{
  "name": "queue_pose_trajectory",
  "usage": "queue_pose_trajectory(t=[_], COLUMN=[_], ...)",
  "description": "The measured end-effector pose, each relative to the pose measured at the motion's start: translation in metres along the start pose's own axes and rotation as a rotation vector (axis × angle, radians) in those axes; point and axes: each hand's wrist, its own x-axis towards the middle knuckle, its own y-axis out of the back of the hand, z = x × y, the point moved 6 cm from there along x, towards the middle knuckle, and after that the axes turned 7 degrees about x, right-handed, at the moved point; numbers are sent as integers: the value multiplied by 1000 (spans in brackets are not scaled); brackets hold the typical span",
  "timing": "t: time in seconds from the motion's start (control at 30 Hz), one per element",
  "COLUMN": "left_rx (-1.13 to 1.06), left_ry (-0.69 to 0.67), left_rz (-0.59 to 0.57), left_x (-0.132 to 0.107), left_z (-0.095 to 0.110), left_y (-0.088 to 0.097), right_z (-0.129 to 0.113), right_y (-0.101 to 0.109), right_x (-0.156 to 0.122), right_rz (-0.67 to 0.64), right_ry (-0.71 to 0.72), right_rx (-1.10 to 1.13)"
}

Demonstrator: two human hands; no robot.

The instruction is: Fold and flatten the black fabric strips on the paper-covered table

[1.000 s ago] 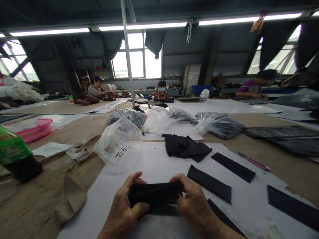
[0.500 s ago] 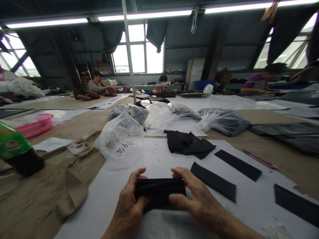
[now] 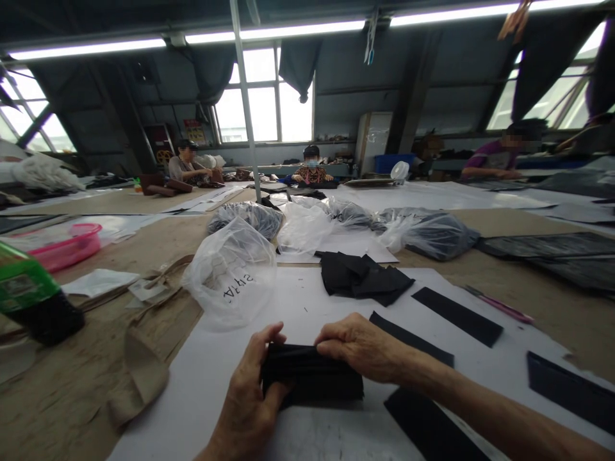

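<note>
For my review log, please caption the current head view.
Left grip and right grip hold a layered black bundle over a white sheet.

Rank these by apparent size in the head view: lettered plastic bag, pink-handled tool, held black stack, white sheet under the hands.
White sheet
Lettered plastic bag
Held black stack
Pink-handled tool

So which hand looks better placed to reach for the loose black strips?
Probably the right hand: it is nearer the black strips, its forearm over that side, and appears to pinch only the upper edge of the black bundle. The left hand grips the bundle's left end, farther away.
</note>
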Motion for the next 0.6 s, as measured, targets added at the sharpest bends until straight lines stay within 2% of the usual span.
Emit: queue_pose_trajectory(t=[0.17, 0.33, 0.6], left_rx=[158, 158, 296], left_ry=[-231, -280, -317], left_rz=[76, 164, 71], left_x=[-5, -9, -6], left_z=[18, 22, 21], left_y=[3, 4, 2], right_z=[7, 7, 0], right_y=[-4, -5, 1], right_x=[4, 4, 4], right_rz=[38, 48, 51], right_ry=[-71, -72, 10], right_rx=[62, 82, -18])
